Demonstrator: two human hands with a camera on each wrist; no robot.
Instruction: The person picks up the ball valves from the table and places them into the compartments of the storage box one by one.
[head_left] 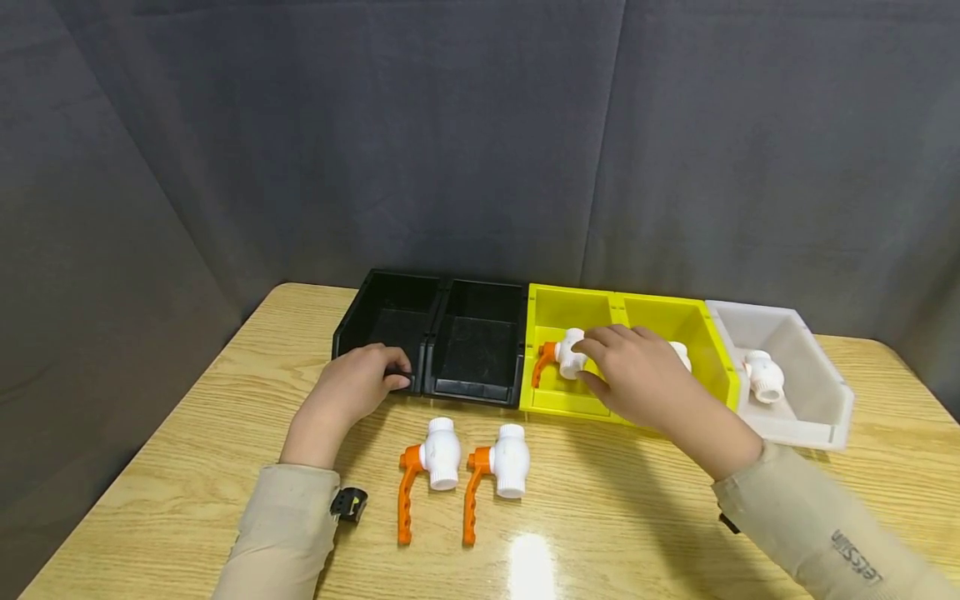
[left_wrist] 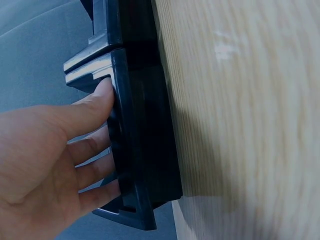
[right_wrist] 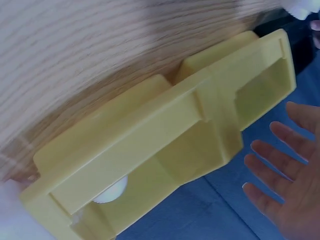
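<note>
My left hand (head_left: 360,383) rests at the front lip of the leftmost black bin (left_wrist: 132,125), its thumb and fingertips touching the edge. My right hand (head_left: 637,371) hovers over the yellow bins (head_left: 562,408), fingers spread and holding nothing in the right wrist view. Just left of its fingertips, a white ball valve (head_left: 572,354) with an orange lever lies in the left yellow bin. Two more such valves lie side by side on the table, the left one (head_left: 442,454) and the right one (head_left: 512,461), levers toward me.
A white part (head_left: 681,354) shows in the right yellow bin, mostly hidden by my hand. The translucent white bin (head_left: 817,392) at the right end holds another white valve (head_left: 765,377). A second black bin (head_left: 480,350) adjoins the first. Behind the row hangs a grey curtain (head_left: 450,142).
</note>
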